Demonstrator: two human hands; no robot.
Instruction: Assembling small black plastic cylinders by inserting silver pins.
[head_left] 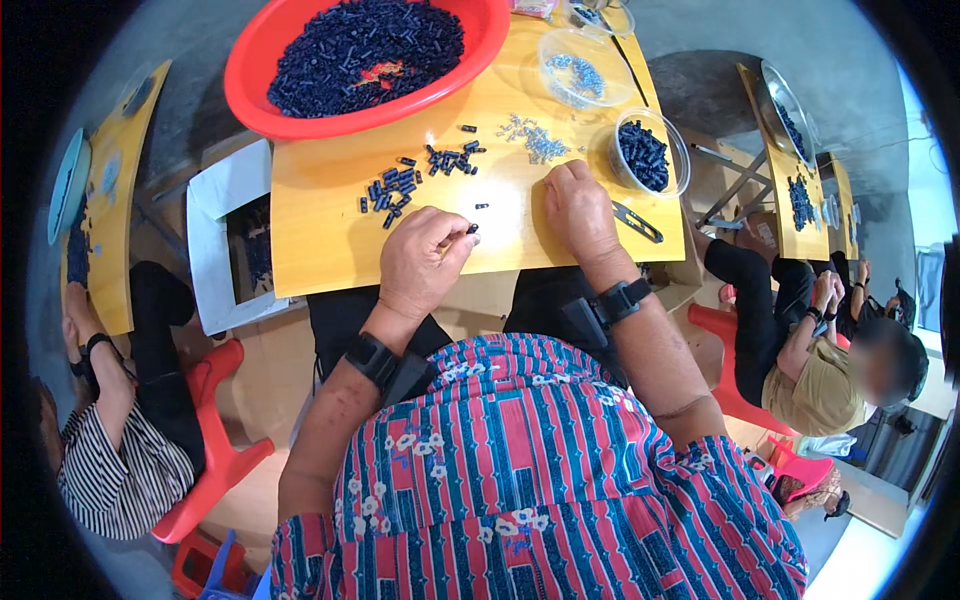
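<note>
My left hand (pixel 424 258) is closed in a pinch near the table's front edge, holding a small black plastic piece (pixel 473 229) between thumb and fingertips. Another black piece lies by itself just beyond it. A loose pile of such black pieces (pixel 390 188) sits farther left, with a second cluster (pixel 455 160) behind. My right hand (pixel 580 208) rests on the table with its fingers curled together; whatever they hold is hidden. Small silvery metal parts (pixel 540 142) are scattered just past those fingers. Beside this hand lies a flat black slotted tool (pixel 637 222).
A large red basin (pixel 300 127) of black pieces stands on the yellow table (pixel 320 250) at the back left. Clear tubs (pixel 686 165) with black and silvery parts line the right. An open white box (pixel 228 185) adjoins the left side. People sit at tables on both sides.
</note>
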